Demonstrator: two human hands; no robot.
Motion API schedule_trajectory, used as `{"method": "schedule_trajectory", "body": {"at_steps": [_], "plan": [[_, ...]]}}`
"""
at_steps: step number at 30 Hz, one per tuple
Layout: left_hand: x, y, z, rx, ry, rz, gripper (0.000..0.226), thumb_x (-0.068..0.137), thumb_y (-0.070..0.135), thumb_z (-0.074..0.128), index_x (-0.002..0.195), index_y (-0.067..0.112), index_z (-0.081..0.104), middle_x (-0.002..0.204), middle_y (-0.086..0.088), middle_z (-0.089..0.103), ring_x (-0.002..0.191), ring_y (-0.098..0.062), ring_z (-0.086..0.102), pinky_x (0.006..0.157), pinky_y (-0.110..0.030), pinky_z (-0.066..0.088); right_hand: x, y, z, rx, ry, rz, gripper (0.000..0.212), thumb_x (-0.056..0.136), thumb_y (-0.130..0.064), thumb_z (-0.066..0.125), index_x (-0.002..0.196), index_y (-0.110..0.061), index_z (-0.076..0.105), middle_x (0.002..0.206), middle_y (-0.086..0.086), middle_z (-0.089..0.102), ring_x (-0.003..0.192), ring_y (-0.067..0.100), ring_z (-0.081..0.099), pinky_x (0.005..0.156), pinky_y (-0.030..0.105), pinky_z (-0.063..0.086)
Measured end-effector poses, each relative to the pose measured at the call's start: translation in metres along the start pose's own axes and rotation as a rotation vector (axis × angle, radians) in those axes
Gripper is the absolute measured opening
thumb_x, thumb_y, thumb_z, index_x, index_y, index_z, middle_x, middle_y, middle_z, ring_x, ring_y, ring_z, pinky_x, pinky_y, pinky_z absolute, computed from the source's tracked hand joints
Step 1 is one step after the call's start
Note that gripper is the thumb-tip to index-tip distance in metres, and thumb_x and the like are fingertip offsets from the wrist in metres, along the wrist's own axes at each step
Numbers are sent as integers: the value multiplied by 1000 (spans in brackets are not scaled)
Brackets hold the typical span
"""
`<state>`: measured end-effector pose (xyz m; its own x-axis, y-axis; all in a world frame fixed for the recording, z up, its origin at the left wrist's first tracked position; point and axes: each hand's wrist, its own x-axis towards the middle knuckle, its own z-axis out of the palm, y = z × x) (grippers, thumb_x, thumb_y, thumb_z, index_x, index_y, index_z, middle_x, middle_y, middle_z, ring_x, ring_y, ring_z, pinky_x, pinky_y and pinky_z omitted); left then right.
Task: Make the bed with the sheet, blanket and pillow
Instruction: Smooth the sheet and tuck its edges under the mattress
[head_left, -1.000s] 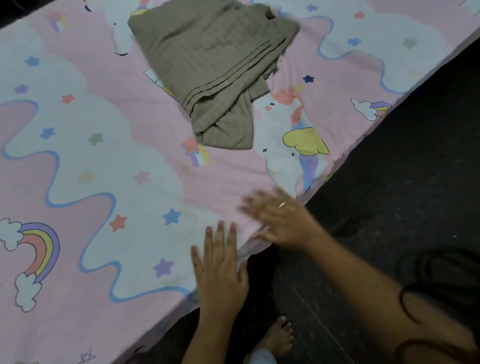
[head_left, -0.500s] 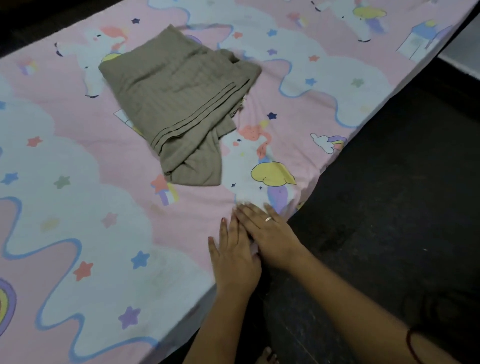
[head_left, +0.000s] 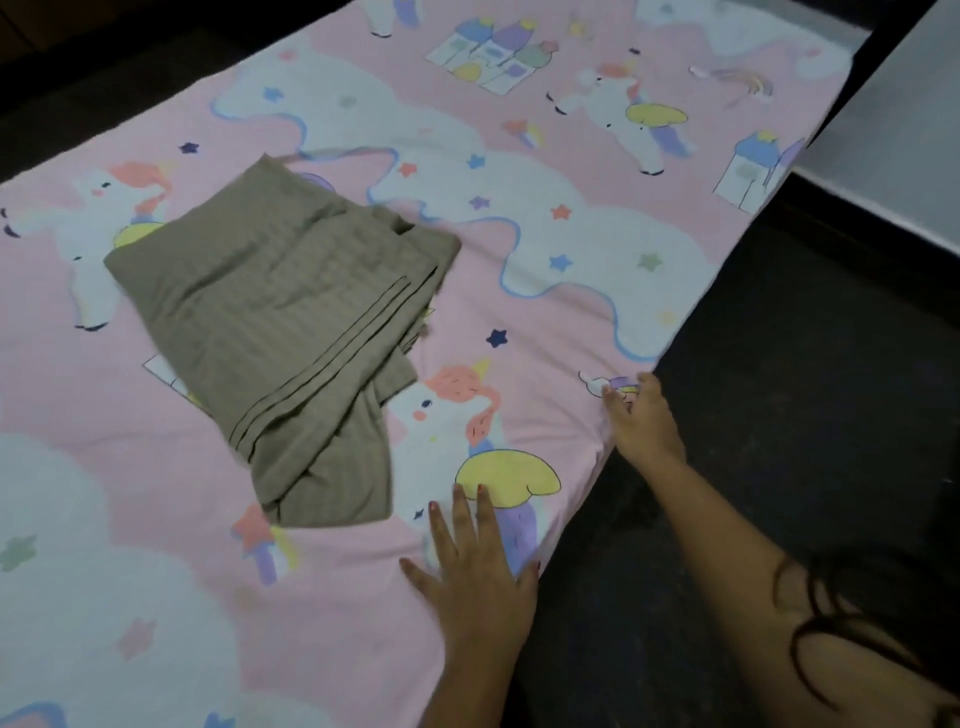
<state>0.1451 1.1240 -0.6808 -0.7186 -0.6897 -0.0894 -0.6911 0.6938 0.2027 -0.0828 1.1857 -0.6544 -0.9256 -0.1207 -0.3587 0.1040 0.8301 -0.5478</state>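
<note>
A pink sheet (head_left: 545, 332) printed with unicorns, clouds and stars covers the mattress. A folded khaki-brown cloth (head_left: 291, 332) lies on it, left of centre. My left hand (head_left: 475, 566) presses flat on the sheet near the bed's right edge, fingers spread. My right hand (head_left: 641, 421) rests further along that edge, fingers on the sheet where it drops over the side; whether it grips the fabric is unclear. No pillow is in view.
A dark floor (head_left: 779, 467) runs along the right side of the bed. A pale grey surface (head_left: 893, 130) stands at the upper right beside the bed's far corner. Dark floor borders the bed's upper left side too.
Both hands have slid along the bed's right edge toward the far end; the right hand has moved well ahead of the left, and the two no longer touch. The view has shifted the same way.
</note>
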Motion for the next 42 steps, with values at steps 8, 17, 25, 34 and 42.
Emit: {"method": "schedule_trajectory", "body": {"at_steps": [8,17,25,34,42], "plan": [[47,21,6,7,-57,117,83,68,60,67,138,20,48,145,-6,46,133,-35,42,87,-69,38,34,-3,-11,-360,-27,-112,13,100,-25,35,95,-15,41,87,11,54,75,30,52,62,34,42],[58,30,5,28,-67,59,88,56,64,74,132,23,54,137,-7,53,118,-47,52,67,-71,43,57,0,-18,-116,76,10,14,101,-28,38,100,-15,43,95,8,55,84,30,53,68,35,40],[81,57,8,25,-41,109,91,56,58,78,135,26,46,139,-7,51,127,-36,47,75,-73,40,101,7,-38,-37,-4,96,24,98,-36,46,92,-13,52,97,8,60,86,25,56,74,37,45],[116,104,8,66,5,265,86,59,56,76,134,25,46,138,-8,53,123,-34,53,83,-64,44,129,27,-70,-267,16,-123,28,99,-34,42,78,-19,53,77,2,57,74,24,57,61,33,44],[139,165,11,62,-68,237,69,66,53,67,128,23,57,134,-8,56,119,-32,57,80,-60,48,189,30,-95,234,-5,133,25,96,-41,47,97,-17,54,89,7,63,79,26,62,73,39,52]]}}
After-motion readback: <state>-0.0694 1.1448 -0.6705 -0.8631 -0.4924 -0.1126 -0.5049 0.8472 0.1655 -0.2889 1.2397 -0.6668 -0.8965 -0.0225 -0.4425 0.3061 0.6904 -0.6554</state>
